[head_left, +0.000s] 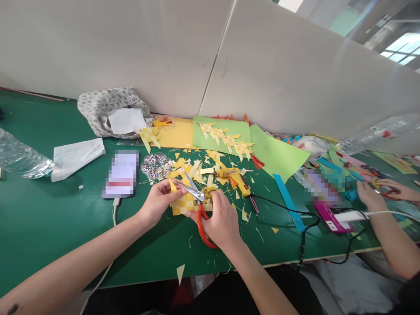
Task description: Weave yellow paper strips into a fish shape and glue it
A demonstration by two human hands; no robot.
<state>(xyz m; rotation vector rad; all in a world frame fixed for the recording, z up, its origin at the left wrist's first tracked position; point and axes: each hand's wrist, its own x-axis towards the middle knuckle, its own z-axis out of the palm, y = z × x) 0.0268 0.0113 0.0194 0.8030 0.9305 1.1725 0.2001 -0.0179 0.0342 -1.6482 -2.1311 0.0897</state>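
Note:
My right hand [220,216] is closed on scissors [201,210] with orange-red handles, their blades parted and pointing up and left. Pinched in my left hand [160,199] is a yellow paper strip [173,185], close to the blade tips. Below both hands shows a woven yellow-and-white checkered paper piece [183,207]; whether the left fingers also touch it I cannot tell. Yellow paper scraps [195,168] lie heaped just behind. A yellow glue gun [241,183] rests beyond my right hand, its black cable running right.
Woven paper fish [226,139] lie on green sheets at the back. Left of the scraps are a round case of beads [156,165] and a charging phone [121,173]. A bottle [22,155] lies far left. At right, a co-worker's hands [372,197] hold scissors.

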